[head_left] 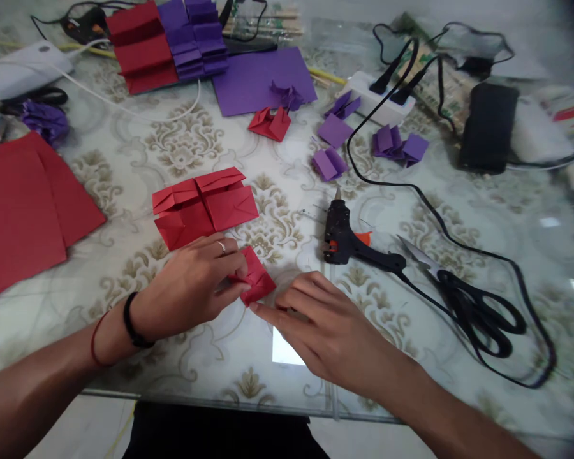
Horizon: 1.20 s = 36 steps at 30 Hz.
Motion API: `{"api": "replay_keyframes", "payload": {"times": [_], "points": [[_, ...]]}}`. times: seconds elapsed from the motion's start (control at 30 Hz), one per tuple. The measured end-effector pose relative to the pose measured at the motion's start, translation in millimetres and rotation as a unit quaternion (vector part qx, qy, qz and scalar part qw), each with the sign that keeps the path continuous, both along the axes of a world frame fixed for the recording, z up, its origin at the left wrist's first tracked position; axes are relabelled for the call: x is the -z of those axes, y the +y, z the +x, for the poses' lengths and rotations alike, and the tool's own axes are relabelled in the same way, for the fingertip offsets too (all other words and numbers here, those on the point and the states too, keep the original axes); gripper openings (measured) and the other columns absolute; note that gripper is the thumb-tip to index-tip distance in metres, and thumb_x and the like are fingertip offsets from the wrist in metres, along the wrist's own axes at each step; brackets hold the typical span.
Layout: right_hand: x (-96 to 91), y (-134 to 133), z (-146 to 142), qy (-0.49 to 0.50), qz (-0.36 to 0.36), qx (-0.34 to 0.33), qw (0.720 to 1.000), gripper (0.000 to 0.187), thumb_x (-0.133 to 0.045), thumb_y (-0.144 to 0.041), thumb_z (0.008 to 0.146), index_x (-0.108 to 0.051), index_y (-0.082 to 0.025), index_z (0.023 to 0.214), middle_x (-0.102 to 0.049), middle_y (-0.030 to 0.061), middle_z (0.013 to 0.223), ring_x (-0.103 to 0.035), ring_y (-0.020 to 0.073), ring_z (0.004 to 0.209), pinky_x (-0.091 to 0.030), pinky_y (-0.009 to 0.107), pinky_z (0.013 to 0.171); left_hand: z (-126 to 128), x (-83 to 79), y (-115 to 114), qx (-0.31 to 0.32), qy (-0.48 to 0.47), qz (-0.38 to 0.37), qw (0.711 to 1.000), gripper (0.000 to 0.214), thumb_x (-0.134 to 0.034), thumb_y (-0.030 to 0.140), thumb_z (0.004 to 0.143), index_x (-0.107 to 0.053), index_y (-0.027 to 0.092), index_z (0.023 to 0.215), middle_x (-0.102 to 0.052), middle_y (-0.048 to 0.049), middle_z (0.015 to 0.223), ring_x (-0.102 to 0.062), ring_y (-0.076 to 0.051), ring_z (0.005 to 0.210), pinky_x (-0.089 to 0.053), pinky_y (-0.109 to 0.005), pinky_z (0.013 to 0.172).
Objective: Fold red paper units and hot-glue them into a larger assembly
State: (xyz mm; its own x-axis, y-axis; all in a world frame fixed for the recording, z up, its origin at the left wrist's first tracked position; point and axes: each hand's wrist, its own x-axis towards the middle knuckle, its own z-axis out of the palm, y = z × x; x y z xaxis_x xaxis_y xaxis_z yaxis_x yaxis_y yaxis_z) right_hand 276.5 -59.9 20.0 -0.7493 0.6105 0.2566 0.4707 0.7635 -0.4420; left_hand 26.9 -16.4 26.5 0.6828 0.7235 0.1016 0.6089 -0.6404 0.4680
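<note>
A small square of folded red paper (256, 277) lies on the table between my two hands. My left hand (198, 277) is closed on its left side, fingers bent over the top. My right hand (325, 319) is closed at the lower right edge, with a fingertip against the bottom corner and the other fingers curled. Part of the square is hidden under the left fingers. Just beyond my left hand sits a larger red piece (229, 207) of joined folded units. To the right, a black glue gun (339, 233) lies on its side, nozzle pointing away.
Black scissors (469, 303) lie partly open at the right, beside the glue gun's cord. Red sheets (19, 217) rest at the left. Farther back are purple folded pieces (335, 131), another red one (270, 123), a white power strip (375, 95) and a phone (488, 127).
</note>
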Motion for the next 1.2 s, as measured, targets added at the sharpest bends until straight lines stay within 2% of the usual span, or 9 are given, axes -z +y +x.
{"api": "replay_keyframes", "payload": {"times": [0.13,0.27,0.57,0.73,1.03,1.1,1.2], "points": [[4.2,-1.4,-1.6,-0.032,0.015,-0.005,0.999,0.036,-0.051,-0.007,0.104,-0.071,-0.013,0.134,-0.068,0.0039,0.086,-0.056,0.0233,0.086,-0.045,0.041,0.082,0.6,0.0,-0.4,-0.003,0.012,-0.012,1.0,0.016,-0.056,0.017,0.104,-0.065,0.02,0.092,-0.068,-0.0054,0.097,-0.065,-0.023,0.094,-0.053,-0.037,0.086],[5.2,-3.6,-4.5,-0.052,0.024,-0.013,0.998,0.037,-0.05,-0.007,0.103,-0.071,-0.011,0.133,-0.068,0.0049,0.085,-0.055,0.0243,0.085,-0.044,0.041,0.082,-0.1,1.9,-0.3,-0.007,-0.007,-0.018,1.0,0.013,-0.06,0.023,0.102,-0.062,0.023,0.089,-0.066,-0.0038,0.092,-0.064,-0.024,0.09,-0.05,-0.036,0.081],[4.3,-6.8,-6.8,-0.077,0.068,-0.037,0.994,0.036,-0.05,-0.008,0.104,-0.07,-0.003,0.133,-0.069,0.0073,0.088,-0.053,0.0245,0.083,-0.041,0.043,0.082,-0.6,2.8,-0.1,-0.005,-0.009,-0.007,1.0,0.015,-0.058,0.022,0.103,-0.064,0.02,0.09,-0.067,-0.0057,0.093,-0.062,-0.024,0.089,-0.049,-0.038,0.081],[4.3,-8.0,-7.7,-0.067,0.098,-0.041,0.992,0.036,-0.045,-0.008,0.105,-0.071,-0.007,0.13,-0.073,0.0063,0.088,-0.056,0.0235,0.081,-0.043,0.042,0.08,-1.3,3.0,0.0,0.003,-0.005,0.001,1.0,0.014,-0.059,0.02,0.103,-0.064,0.019,0.09,-0.066,-0.0051,0.092,-0.062,-0.023,0.088,-0.049,-0.036,0.08],[7.2,-6.4,-7.0,-0.014,0.036,-0.067,0.997,0.032,-0.051,-0.011,0.102,-0.07,-0.005,0.126,-0.072,0.0053,0.083,-0.057,0.0224,0.077,-0.048,0.041,0.078,-0.6,5.0,0.6,0.003,-0.027,0.006,1.0,0.015,-0.062,0.021,0.102,-0.064,0.019,0.087,-0.064,-0.004,0.09,-0.062,-0.022,0.086,-0.049,-0.035,0.078],[7.6,-5.5,-6.7,0.003,0.015,-0.061,0.998,0.027,-0.054,-0.012,0.101,-0.072,-0.008,0.119,-0.07,0.004,0.08,-0.056,0.0219,0.077,-0.048,0.04,0.078,-0.3,3.6,-0.1,0.002,-0.014,0.001,1.0,0.014,-0.061,0.019,0.102,-0.064,0.019,0.088,-0.064,-0.0043,0.091,-0.063,-0.022,0.086,-0.05,-0.036,0.078],[6.6,-2.8,-5.1,0.042,-0.024,-0.037,0.998,0.016,-0.057,-0.012,0.103,-0.073,-0.013,0.099,-0.068,0.0035,0.079,-0.058,0.0202,0.076,-0.048,0.039,0.077,0.2,2.2,-2.2,-0.019,0.003,0.005,1.0,0.005,-0.063,0.019,0.101,-0.064,0.018,0.097,-0.066,-0.0077,0.1,-0.065,-0.025,0.094,-0.054,-0.039,0.083]]}}
